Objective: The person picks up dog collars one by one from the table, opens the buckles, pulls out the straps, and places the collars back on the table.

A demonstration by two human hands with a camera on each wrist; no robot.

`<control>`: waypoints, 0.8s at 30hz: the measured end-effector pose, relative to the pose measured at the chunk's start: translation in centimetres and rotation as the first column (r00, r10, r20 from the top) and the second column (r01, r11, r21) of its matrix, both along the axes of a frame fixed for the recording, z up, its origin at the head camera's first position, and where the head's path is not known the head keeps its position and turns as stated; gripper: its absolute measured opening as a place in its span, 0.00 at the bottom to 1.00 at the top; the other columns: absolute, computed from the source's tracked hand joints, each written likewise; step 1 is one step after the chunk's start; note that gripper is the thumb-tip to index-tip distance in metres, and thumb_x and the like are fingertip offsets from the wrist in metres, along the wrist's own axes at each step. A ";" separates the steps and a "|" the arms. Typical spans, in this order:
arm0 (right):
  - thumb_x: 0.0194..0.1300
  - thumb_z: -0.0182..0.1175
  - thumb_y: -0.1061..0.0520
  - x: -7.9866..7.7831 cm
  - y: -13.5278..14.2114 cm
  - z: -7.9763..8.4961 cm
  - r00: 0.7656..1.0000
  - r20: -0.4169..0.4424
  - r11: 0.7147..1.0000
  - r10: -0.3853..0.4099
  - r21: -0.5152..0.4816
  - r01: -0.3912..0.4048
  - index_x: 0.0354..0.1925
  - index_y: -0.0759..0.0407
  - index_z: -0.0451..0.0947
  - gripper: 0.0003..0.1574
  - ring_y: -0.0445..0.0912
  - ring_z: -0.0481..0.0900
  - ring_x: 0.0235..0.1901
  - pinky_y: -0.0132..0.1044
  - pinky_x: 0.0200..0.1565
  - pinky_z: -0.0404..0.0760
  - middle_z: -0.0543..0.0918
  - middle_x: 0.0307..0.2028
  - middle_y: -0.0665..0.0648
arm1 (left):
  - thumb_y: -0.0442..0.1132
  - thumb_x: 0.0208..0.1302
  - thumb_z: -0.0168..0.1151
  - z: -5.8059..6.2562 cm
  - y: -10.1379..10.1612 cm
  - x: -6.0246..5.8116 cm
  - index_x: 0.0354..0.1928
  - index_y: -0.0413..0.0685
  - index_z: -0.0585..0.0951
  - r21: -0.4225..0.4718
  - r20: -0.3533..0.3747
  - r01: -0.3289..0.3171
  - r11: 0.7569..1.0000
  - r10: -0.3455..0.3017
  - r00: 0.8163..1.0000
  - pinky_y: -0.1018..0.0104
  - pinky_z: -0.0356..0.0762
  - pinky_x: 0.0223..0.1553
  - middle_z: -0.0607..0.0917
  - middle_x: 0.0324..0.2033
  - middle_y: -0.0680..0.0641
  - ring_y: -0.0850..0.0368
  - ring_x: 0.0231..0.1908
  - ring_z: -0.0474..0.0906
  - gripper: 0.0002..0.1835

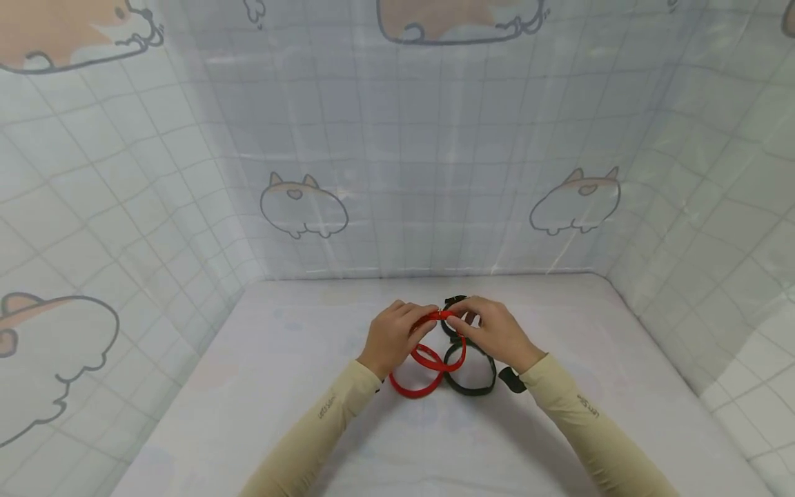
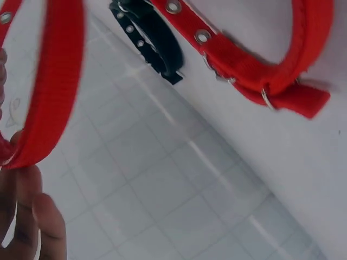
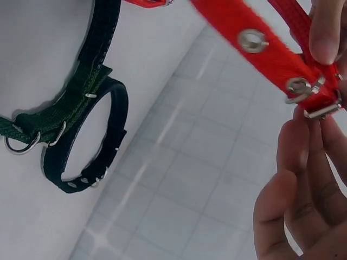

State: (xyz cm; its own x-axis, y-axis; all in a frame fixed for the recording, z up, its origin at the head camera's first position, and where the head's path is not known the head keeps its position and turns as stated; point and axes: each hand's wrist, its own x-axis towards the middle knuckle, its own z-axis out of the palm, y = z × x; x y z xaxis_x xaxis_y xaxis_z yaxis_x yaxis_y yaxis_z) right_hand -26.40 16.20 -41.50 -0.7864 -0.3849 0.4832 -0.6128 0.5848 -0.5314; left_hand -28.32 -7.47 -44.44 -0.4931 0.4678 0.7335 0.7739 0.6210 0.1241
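Note:
Both hands hold up a red dog collar (image 1: 456, 364), closed in a loop above the table. My left hand (image 1: 394, 335) pinches its upper strap from the left. My right hand (image 1: 497, 333) grips the same strap from the right, with fingertips at the metal buckle (image 3: 323, 111) in the right wrist view. Silver eyelets run along the band beside that buckle. Below, a second red collar (image 1: 415, 393) lies on the table, buckled into a ring. Beside it is a dark green collar (image 1: 470, 391), and a black collar (image 1: 450, 330) lies behind, partly covered by my right hand.
The collars lie on a white-covered table (image 1: 298, 386). A grid-patterned curtain with cartoon dogs (image 1: 435, 138) closes off the back and both sides. A small black object (image 1: 512, 379) shows next to my right wrist.

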 end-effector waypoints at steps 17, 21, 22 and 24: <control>0.67 0.68 0.54 0.7 -0.5 -0.5 0.989 0.084 0.993 0.118 -0.014 -0.118 0.51 0.54 0.84 0.15 0.36 0.83 0.34 0.33 0.37 0.84 0.83 0.40 0.44 | 0.51 0.67 0.68 0.2 -0.1 0.4 0.55 0.56 0.86 0.100 0.400 0.113 0.989 -0.144 0.905 0.69 0.79 0.39 0.85 0.40 0.61 0.66 0.38 0.76 0.17; 0.68 0.67 0.52 0.8 -0.3 -0.5 0.988 0.096 0.993 0.118 -0.013 -0.117 0.51 0.53 0.84 0.14 0.39 0.84 0.34 0.34 0.37 0.84 0.82 0.39 0.44 | 0.49 0.67 0.70 0.1 -0.3 0.5 0.53 0.54 0.87 0.104 0.425 0.130 0.986 -0.162 0.891 0.70 0.80 0.39 0.85 0.39 0.60 0.65 0.36 0.77 0.16; 0.68 0.67 0.52 0.9 -0.3 -0.5 0.988 0.099 0.993 0.118 -0.012 -0.118 0.50 0.53 0.83 0.14 0.39 0.84 0.34 0.34 0.38 0.84 0.82 0.39 0.45 | 0.49 0.67 0.70 0.0 -0.4 0.5 0.53 0.54 0.87 0.106 0.431 0.134 0.985 -0.167 0.887 0.70 0.80 0.39 0.85 0.39 0.59 0.65 0.36 0.77 0.16; 0.67 0.67 0.51 0.9 -0.4 -0.6 0.989 0.098 0.994 0.113 -0.007 -0.113 0.50 0.53 0.83 0.15 0.39 0.84 0.34 0.34 0.38 0.84 0.81 0.39 0.45 | 0.50 0.67 0.69 -0.1 -0.4 0.5 0.53 0.53 0.86 0.105 0.440 0.141 0.984 -0.173 0.881 0.71 0.80 0.39 0.86 0.40 0.59 0.65 0.36 0.78 0.16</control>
State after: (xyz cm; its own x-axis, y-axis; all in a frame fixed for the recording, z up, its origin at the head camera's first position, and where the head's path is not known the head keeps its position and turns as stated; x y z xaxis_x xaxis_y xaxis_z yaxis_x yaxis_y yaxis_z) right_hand -25.46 15.81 -42.12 -0.7812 -0.4738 0.4064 -0.6201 0.5139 -0.5928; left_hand -27.79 -7.91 -44.52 -0.6993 0.5235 0.4867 0.7137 0.4733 0.5163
